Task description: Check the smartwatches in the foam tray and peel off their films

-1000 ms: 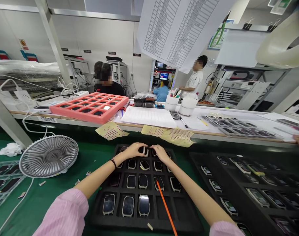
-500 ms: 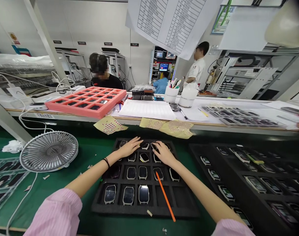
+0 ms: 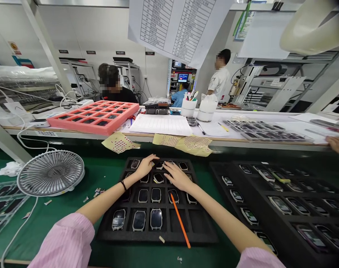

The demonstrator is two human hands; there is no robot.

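My left hand (image 3: 146, 166) reaches over the back rows of a black foam tray (image 3: 113, 238), its fingers stretched toward the right. Its fingertips are at the left edge of a watch (image 3: 160, 166) in the back row; whether they touch it I cannot tell. My right hand (image 3: 178, 176) comes from the other side with fingers spread, their tips beside the same watch. Another watch (image 3: 158, 178) with a yellow mark lies tilted in the row nearer me. More square-faced watches (image 3: 156, 219) sit in the compartments. An orange stick (image 3: 180, 220) lies across the front right compartments.
A second black tray of watches (image 3: 250, 216) stands at the right. A grey fan (image 3: 51, 173) is at the left. On the shelf are a red foam tray (image 3: 102, 128) and paper sheets (image 3: 161, 124). Another person's hand (image 3: 338, 143) is at the far right.
My right hand has shifted from the watch at the right toward the one between my hands. The left fingers have moved in closer to it. The whole view has shifted slightly.
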